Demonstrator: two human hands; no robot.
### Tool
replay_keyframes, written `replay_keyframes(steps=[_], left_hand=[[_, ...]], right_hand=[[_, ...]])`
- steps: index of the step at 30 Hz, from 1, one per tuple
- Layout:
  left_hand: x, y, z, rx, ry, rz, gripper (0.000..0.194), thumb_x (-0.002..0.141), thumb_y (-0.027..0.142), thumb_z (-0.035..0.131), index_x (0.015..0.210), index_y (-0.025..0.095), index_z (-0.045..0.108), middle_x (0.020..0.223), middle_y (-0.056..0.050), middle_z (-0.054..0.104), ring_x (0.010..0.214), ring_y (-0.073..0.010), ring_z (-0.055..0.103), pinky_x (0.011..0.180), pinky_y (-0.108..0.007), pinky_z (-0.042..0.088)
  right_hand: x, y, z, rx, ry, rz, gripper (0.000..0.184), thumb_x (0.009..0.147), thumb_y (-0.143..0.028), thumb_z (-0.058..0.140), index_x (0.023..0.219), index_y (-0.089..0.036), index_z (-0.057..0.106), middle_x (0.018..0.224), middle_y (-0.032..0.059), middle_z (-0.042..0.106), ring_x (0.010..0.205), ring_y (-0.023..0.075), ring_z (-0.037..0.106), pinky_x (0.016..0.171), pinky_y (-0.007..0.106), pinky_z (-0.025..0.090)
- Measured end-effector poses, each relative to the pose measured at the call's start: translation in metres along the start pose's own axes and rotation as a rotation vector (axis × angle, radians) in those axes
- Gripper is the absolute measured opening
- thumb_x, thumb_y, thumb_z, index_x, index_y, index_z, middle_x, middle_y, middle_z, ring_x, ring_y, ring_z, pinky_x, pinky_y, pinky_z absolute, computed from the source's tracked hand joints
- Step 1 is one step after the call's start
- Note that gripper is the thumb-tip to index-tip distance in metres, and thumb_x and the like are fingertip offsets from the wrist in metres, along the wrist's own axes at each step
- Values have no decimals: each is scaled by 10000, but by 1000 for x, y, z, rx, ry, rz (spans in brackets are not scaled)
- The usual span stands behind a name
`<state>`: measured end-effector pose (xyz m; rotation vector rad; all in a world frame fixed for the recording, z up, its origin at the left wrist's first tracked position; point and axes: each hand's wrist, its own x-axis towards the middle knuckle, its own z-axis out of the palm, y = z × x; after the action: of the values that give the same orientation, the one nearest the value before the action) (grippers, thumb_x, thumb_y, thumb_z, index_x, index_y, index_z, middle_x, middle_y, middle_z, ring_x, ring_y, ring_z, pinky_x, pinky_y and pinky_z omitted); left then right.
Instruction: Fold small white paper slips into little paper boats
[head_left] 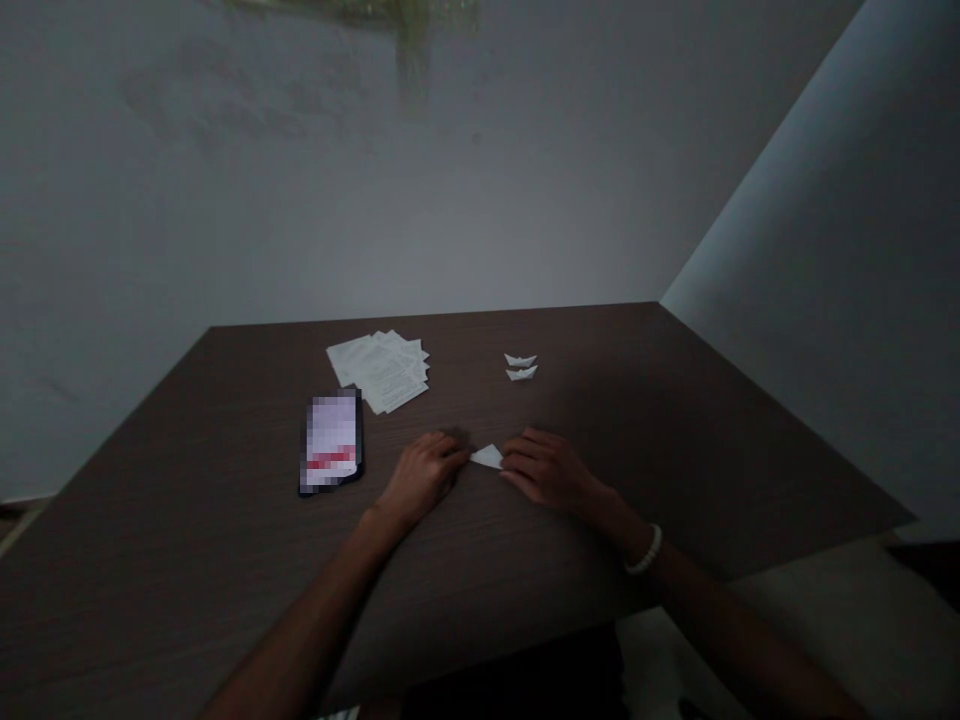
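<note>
Between my two hands, just above or on the table, is a small folded piece of white paper (488, 456) with a triangular shape. My left hand (429, 468) has its fingers closed at the paper's left corner. My right hand (546, 466) is closed on the right end, its fingers covering that part of the paper. Farther back, two small white paper boats (521, 374) lie one behind the other on the table.
The dark wooden table (225, 450) reaches back to a grey wall. Several printed paper sheets (386, 368) are fanned out at the back left. A phone (331, 440) with a blurred screen lies left of my left hand.
</note>
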<state>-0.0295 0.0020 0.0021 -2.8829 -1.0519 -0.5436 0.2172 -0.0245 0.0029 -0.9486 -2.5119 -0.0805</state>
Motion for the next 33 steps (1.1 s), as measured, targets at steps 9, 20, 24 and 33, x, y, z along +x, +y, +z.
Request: replay_keyframes(steps=[9,20,24,33], left_hand=[[2,3,6,-282,116,-49,198,898,155,517,973,164,700,923,-77,700,847,-193,616,780,-326,487],[6,4,7,-461,89,-216,130,889,173,549,915,169,676,882,-45,697,833,-175,609,790,-322,479],[6,3,12,-435,108,-225,129,862,142,573,938,174,673,892,-49,691,849,-180,608,788,-320,481],[6,2,14,-454,127,-239,144,840,103,587,940,159,675,884,-54,684,834,-172,604,759,-300,479]], right_hand=[[3,-5,9,25,-17,-3,165,935,-205,537,1001,-185,687,1020,69,696,921,189,583,803,328,481],[6,-9,7,27,-49,27,147,937,-229,544,955,-175,680,967,76,669,928,193,556,800,329,464],[11,-10,10,19,-58,35,151,940,-251,548,935,-170,675,907,64,648,890,186,542,785,312,455],[16,-15,9,0,-82,80,196,969,-261,494,1018,-201,674,915,55,588,875,177,494,770,303,406]])
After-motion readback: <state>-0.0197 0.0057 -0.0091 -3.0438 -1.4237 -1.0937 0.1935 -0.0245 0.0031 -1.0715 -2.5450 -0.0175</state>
